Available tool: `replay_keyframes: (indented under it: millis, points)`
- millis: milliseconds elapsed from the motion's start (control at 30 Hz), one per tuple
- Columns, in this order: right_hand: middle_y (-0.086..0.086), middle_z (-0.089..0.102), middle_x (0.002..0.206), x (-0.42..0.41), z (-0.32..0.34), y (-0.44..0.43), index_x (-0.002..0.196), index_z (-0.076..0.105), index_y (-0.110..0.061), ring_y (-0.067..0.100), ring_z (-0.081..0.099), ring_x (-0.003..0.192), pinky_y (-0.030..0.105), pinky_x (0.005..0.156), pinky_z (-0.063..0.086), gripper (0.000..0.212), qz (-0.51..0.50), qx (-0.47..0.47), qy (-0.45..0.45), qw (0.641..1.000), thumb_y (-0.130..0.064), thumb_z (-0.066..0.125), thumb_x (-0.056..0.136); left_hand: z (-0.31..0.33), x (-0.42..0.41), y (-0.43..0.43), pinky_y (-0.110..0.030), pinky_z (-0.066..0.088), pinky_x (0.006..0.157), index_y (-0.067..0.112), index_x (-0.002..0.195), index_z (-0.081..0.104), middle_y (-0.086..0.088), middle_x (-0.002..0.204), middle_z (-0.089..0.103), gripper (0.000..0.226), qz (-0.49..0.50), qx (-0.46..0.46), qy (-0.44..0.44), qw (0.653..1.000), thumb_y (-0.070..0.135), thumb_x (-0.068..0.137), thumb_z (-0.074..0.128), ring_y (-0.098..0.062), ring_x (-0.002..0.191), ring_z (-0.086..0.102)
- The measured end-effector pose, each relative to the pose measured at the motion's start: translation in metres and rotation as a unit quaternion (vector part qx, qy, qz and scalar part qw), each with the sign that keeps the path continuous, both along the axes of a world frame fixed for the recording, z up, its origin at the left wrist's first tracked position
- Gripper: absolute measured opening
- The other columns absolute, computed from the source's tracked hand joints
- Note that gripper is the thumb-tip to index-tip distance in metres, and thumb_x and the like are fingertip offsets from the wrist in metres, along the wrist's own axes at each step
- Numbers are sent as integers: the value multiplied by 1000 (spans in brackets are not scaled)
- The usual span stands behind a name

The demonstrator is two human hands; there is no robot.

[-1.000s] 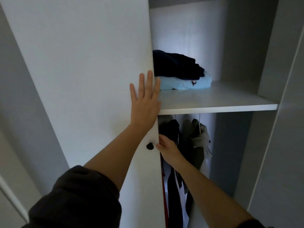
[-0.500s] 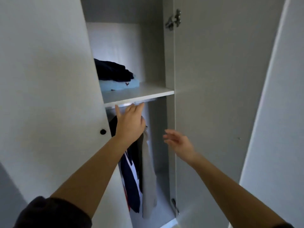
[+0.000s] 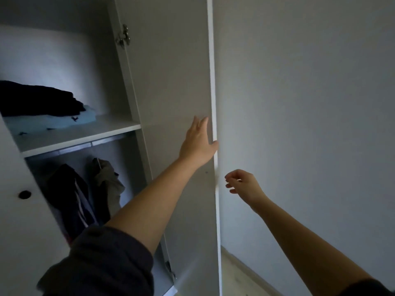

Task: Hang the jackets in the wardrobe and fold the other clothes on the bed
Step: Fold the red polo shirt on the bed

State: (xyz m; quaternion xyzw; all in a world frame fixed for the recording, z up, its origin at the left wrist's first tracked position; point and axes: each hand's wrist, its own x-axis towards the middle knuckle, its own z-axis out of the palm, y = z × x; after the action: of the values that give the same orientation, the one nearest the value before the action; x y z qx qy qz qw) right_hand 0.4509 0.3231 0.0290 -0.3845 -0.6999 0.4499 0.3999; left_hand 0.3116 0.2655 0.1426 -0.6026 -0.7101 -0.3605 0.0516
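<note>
Ur left hand [image 3: 198, 144] lies flat, fingers straight, on the wardrobe door [image 3: 175, 82] mid-frame, prob to swing it, right hand [image 3: 243, 184] hovers loose n empty beside its edge, jackets [image 3: 72, 193] hang lower left under the shelf [image 3: 74, 137].

A plain pale wall [image 3: 310, 92] fills the right side, dim and grey. Light wooden floor [image 3: 235, 282] meets it at a low skirting board [image 3: 250, 269]. The white wardrobe [image 3: 64, 50] stands left, its door [image 3: 171, 82] open.
</note>
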Motion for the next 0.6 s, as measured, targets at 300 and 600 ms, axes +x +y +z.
replay_keyframes:
  millis: [300,600]
  points:
    - [-2,46,127,-8,-11,64,139,41,-23,26,60,111,35,90,51,46,174,-70,2,982,-10,49,96,-8,18,61,-41,47,95,28,149,-16,-11,160,-5,99,141,49,-103,983,22,87,60,-37,137,34]
    - [6,68,99,-69,-6,38,99,63,-11,21,67,90,30,81,58,12,273,14,-12,962,-5,57,91,-6,-13,-7,-13,48,61,36,150,-7,0,143,45,97,118,94,-125,981,16,83,61,-10,85,59]
